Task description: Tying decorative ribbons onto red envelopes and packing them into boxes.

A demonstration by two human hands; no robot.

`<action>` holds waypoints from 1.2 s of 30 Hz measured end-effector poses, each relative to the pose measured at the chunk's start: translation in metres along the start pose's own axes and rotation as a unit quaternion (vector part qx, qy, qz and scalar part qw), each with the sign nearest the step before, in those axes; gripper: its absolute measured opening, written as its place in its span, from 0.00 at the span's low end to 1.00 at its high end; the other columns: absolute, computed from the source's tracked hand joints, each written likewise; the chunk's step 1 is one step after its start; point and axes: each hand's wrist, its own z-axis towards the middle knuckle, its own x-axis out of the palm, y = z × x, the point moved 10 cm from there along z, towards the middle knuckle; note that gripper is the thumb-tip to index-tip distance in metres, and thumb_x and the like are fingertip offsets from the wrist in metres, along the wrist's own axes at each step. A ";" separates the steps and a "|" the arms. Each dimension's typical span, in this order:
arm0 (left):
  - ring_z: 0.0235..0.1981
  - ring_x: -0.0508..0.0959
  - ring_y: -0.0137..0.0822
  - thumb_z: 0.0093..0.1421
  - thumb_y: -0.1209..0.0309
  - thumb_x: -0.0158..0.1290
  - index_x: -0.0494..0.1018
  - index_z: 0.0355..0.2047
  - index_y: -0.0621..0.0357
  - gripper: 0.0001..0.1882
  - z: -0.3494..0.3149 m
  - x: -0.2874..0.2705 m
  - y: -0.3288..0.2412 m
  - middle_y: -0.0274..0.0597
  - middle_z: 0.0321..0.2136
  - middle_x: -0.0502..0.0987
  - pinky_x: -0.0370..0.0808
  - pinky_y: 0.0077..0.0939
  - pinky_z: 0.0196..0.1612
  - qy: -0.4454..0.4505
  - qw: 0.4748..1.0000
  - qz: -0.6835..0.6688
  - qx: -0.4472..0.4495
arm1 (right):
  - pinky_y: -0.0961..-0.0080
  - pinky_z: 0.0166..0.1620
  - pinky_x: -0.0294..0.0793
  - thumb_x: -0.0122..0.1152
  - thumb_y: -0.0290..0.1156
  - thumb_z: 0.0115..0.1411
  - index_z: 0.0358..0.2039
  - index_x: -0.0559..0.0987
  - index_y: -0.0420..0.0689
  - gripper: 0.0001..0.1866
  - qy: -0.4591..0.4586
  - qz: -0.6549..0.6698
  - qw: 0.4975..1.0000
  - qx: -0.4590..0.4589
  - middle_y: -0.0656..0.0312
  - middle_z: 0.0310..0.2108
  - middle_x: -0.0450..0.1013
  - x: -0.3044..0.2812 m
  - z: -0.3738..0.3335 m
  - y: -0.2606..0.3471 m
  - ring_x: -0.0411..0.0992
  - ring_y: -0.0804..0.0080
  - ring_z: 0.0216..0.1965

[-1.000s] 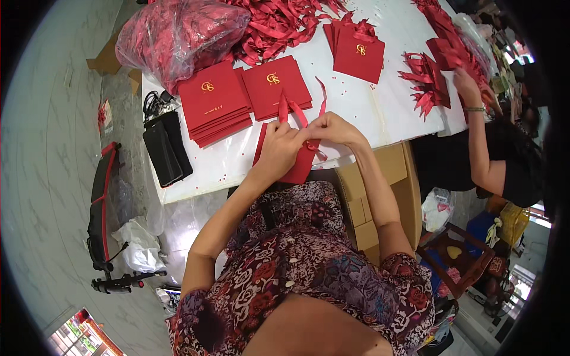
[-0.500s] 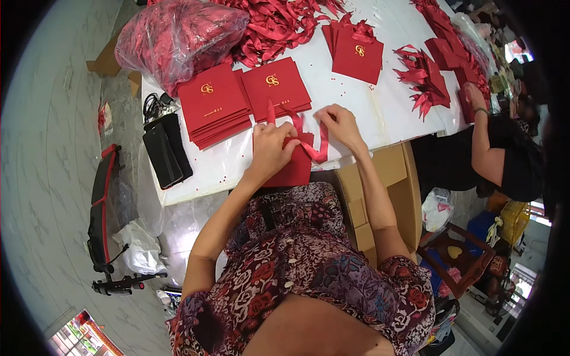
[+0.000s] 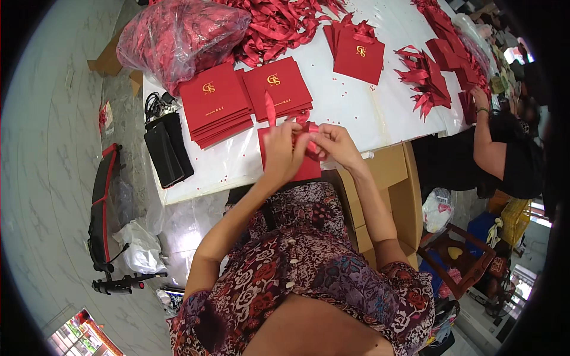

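Note:
A red paper bag (image 3: 307, 172) lies flat at the table's near edge, partly covered by my hands. Over its top edge, my left hand (image 3: 284, 151) has its fingers closed on a red ribbon (image 3: 269, 108), one end of which sticks up past the fingertips. My right hand (image 3: 336, 145) meets it from the right, thumb and forefinger pinching a looped part of the ribbon. The fingertips of both hands nearly touch. Just beyond lie two stacks of flat red bags, a left stack (image 3: 214, 107) and a right stack (image 3: 278, 89), with gold marks on top.
A clear plastic sack (image 3: 181, 41) of red ribbon and a loose ribbon heap (image 3: 279, 29) fill the far side. Bags with ribbons (image 3: 359, 56) lie farther right. A black phone (image 3: 163, 155) rests at left. An open carton (image 3: 380, 196) stands below the edge. Another person's arm (image 3: 484, 130) reaches in at right.
My right hand has moved left to meet my left hand, bringing the ribbon into a loop over the bag. My left hand and the bag have shifted slightly right.

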 end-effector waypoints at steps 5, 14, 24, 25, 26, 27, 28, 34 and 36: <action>0.36 0.79 0.39 0.66 0.73 0.51 0.62 0.50 0.64 0.15 -0.030 0.030 0.009 0.46 0.34 0.78 0.73 0.33 0.40 0.077 0.967 -0.224 -0.099 | 0.88 0.24 0.68 0.60 0.35 0.67 0.31 0.76 0.42 0.11 -0.051 0.056 0.996 -0.040 0.69 0.22 0.74 0.000 0.010 0.011 0.71 0.85 0.22; 0.28 0.78 0.32 0.66 0.74 0.51 0.73 0.40 0.62 0.06 -0.035 -0.009 0.030 0.41 0.25 0.76 0.73 0.26 0.34 0.137 0.982 -0.077 -0.102 | 0.77 0.28 0.70 0.62 0.31 0.62 0.33 0.74 0.40 0.09 -0.239 -0.290 0.915 -0.144 0.61 0.25 0.74 -0.047 -0.003 0.016 0.73 0.71 0.26; 0.29 0.78 0.21 0.66 0.71 0.55 0.70 0.47 0.60 0.11 -0.017 -0.004 0.067 0.35 0.30 0.81 0.75 0.15 0.34 0.145 0.889 -0.355 -0.248 | 0.68 0.36 0.73 0.66 0.30 0.59 0.40 0.78 0.42 0.10 -0.038 -0.280 0.912 -0.296 0.57 0.33 0.74 0.058 -0.014 0.073 0.75 0.60 0.34; 0.29 0.77 0.20 0.66 0.71 0.55 0.70 0.47 0.60 0.11 -0.016 -0.006 0.067 0.35 0.29 0.81 0.75 0.15 0.34 0.139 0.885 -0.364 -0.255 | 0.67 0.35 0.73 0.65 0.30 0.59 0.38 0.79 0.42 0.09 -0.032 -0.269 0.929 -0.252 0.56 0.32 0.73 0.056 -0.008 0.066 0.75 0.59 0.33; 0.28 0.77 0.20 0.67 0.70 0.55 0.70 0.46 0.60 0.11 -0.016 -0.009 0.067 0.34 0.28 0.81 0.74 0.14 0.33 0.133 0.880 -0.373 -0.262 | 0.67 0.35 0.73 0.65 0.30 0.59 0.36 0.80 0.42 0.07 -0.026 -0.259 0.943 -0.208 0.56 0.30 0.73 0.055 -0.003 0.059 0.75 0.58 0.32; 0.28 0.77 0.20 0.67 0.70 0.55 0.70 0.46 0.60 0.11 -0.016 -0.012 0.067 0.34 0.28 0.81 0.74 0.14 0.33 0.131 0.880 -0.373 -0.263 | 0.67 0.35 0.73 0.65 0.30 0.59 0.36 0.80 0.42 0.07 -0.024 -0.259 0.943 -0.207 0.56 0.30 0.73 0.056 0.000 0.056 0.75 0.58 0.32; 0.28 0.78 0.24 0.66 0.70 0.56 0.70 0.47 0.60 0.12 -0.014 -0.017 0.066 0.36 0.30 0.81 0.75 0.18 0.33 0.137 0.906 -0.307 -0.256 | 0.66 0.34 0.73 0.65 0.30 0.59 0.34 0.80 0.42 0.06 -0.049 -0.274 0.927 -0.250 0.56 0.29 0.73 0.056 -0.002 0.061 0.75 0.58 0.31; 0.34 0.80 0.49 0.58 0.71 0.60 0.72 0.48 0.57 0.18 -0.002 -0.042 0.026 0.47 0.41 0.73 0.78 0.37 0.36 0.046 0.985 0.165 -0.006 | 0.63 0.30 0.74 0.64 0.29 0.56 0.28 0.77 0.41 0.06 -0.115 -0.340 0.906 -0.226 0.55 0.27 0.74 0.055 0.003 0.045 0.75 0.55 0.27; 0.37 0.79 0.54 0.55 0.71 0.61 0.72 0.47 0.57 0.19 -0.005 -0.030 0.036 0.49 0.44 0.70 0.78 0.41 0.37 0.082 0.982 0.169 -0.034 | 0.63 0.30 0.74 0.64 0.29 0.55 0.26 0.76 0.41 0.07 -0.133 -0.362 0.893 -0.231 0.55 0.26 0.74 0.056 0.008 0.038 0.75 0.55 0.26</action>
